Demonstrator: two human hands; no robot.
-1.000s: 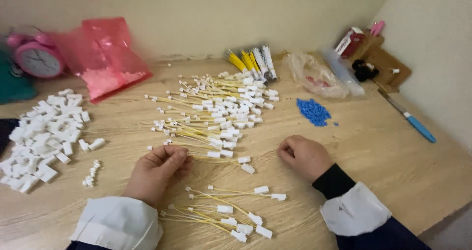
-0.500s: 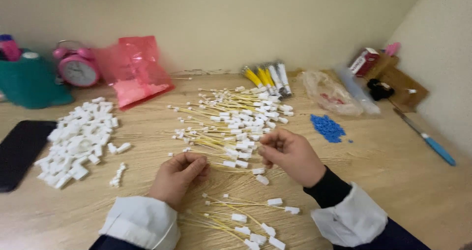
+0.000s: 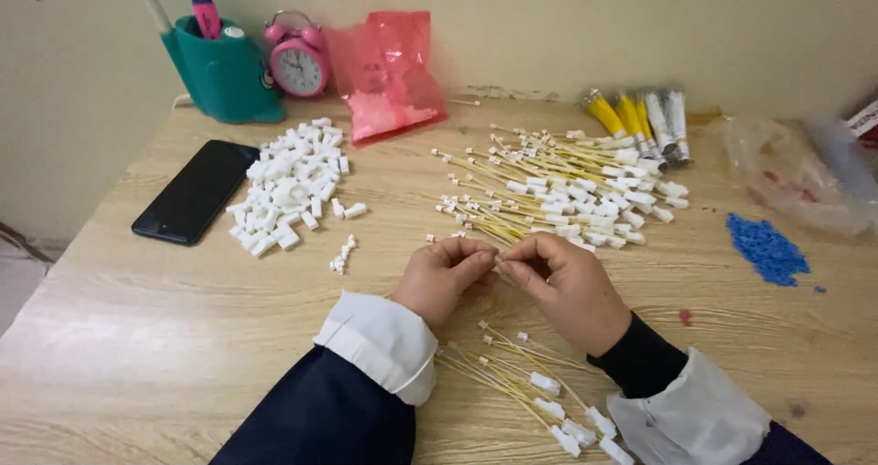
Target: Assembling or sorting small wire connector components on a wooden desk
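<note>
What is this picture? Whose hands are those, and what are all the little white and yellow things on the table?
The camera sits on a person's head and looks down, so the hands are that person's own. The left hand and right hand meet in the middle and pinch something small and thin between the fingertips; it is too small to make out for sure. Behind them lies a big pile of thin yellow wires with white ends, and a smaller bunch lies near the sleeves. On the wooden table are also a heap of white plastic pieces, a black phone, a pink alarm clock and blue bits.

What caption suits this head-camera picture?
Both hands pinch a yellow wire before a wire pile on a wooden table.
</note>
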